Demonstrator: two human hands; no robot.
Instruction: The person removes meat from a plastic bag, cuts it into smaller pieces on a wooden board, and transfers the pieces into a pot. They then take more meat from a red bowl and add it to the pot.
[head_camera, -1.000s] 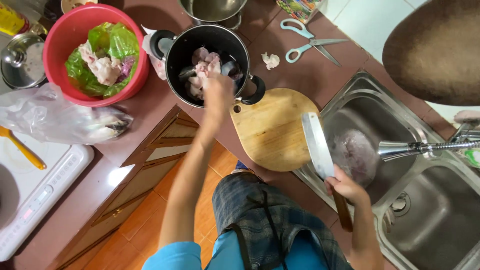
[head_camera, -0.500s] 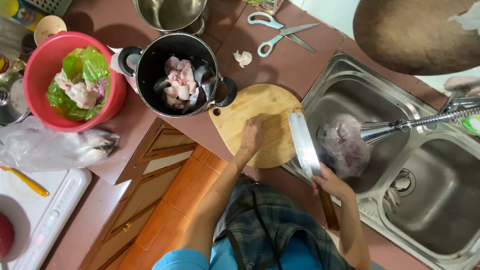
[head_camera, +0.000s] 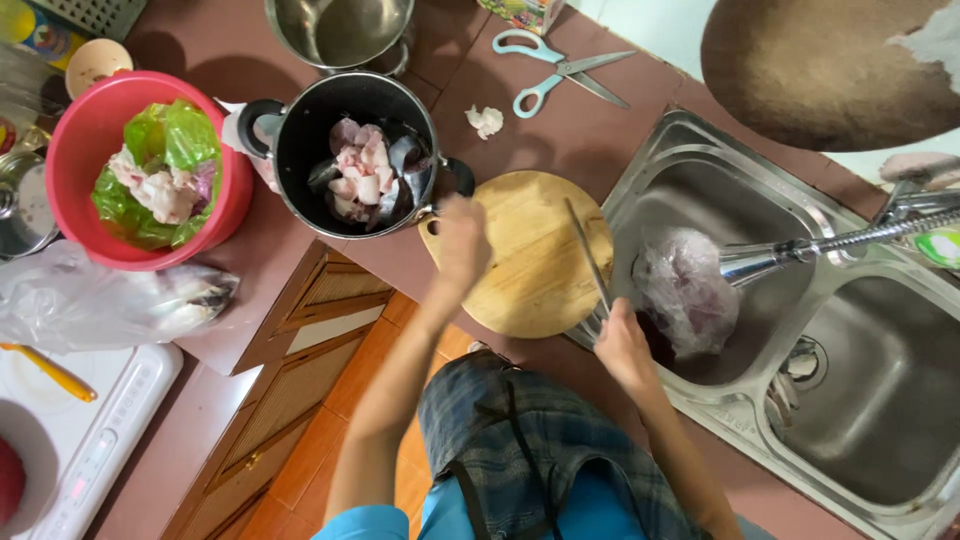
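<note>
My left hand rests on the left edge of a round wooden cutting board, fingers loosely spread, holding nothing I can see. My right hand grips the handle of a cleaver, whose blade stands edge-on over the board's right side. A black pot with cut fish pieces sits just beyond my left hand.
A clear bag of dark pieces lies in the left basin of the steel sink under the tap. A red bowl with a green bag, bagged fish, scissors and a steel pot stand around.
My left hand drew back from the pot to the board's left edge. The cleaver turned from flat to edge-on over the board.
</note>
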